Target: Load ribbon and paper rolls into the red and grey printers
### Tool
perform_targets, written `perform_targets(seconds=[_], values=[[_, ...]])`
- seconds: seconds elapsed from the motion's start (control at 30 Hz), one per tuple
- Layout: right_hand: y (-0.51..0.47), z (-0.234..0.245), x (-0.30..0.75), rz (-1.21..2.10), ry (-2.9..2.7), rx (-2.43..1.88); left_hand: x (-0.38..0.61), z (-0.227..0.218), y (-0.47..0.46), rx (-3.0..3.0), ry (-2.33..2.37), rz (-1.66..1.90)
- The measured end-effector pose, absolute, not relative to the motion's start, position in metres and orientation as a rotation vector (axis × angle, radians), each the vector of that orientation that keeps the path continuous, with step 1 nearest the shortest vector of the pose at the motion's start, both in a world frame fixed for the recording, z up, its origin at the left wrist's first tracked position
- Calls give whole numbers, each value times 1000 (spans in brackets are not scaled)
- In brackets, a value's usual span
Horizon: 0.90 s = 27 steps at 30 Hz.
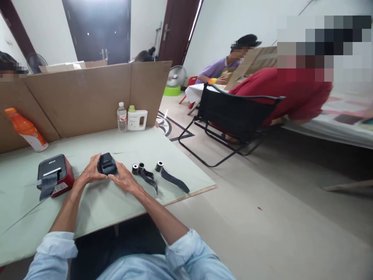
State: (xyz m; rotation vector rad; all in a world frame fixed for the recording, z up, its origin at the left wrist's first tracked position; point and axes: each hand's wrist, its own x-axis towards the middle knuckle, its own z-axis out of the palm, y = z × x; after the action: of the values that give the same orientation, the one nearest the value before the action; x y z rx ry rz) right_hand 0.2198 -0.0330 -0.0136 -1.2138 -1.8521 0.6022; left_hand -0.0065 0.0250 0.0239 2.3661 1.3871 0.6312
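A small black cartridge-like device (pixel 106 164) rests on the pale green table (pixel 96 202). My left hand (pixel 91 171) curls against its left side and my right hand (pixel 124 179) presses against its right side, so both hands grip it. Just right of my right hand lie two small black rolls with dark ribbon trailing from them (pixel 145 174), and a third roll with its ribbon (pixel 171 177) lies beyond. A red and black label printer (pixel 55 174) stands to the left, with dark ribbon hanging from its slot.
A cardboard screen (pixel 87 95) stands along the table's far edge, with a water bottle (pixel 121 116) and a white jug (pixel 136 118) before it. An orange bottle (pixel 26 130) leans at far left. A black folding chair (pixel 233 116) and seated people are to the right.
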Motion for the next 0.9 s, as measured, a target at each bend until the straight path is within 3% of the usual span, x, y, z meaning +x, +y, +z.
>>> perform_targets(seconds=[0.9], values=[[-20, -38, 214, 406, -1915, -1135, -14, -13, 3, 2231, 1345, 978]])
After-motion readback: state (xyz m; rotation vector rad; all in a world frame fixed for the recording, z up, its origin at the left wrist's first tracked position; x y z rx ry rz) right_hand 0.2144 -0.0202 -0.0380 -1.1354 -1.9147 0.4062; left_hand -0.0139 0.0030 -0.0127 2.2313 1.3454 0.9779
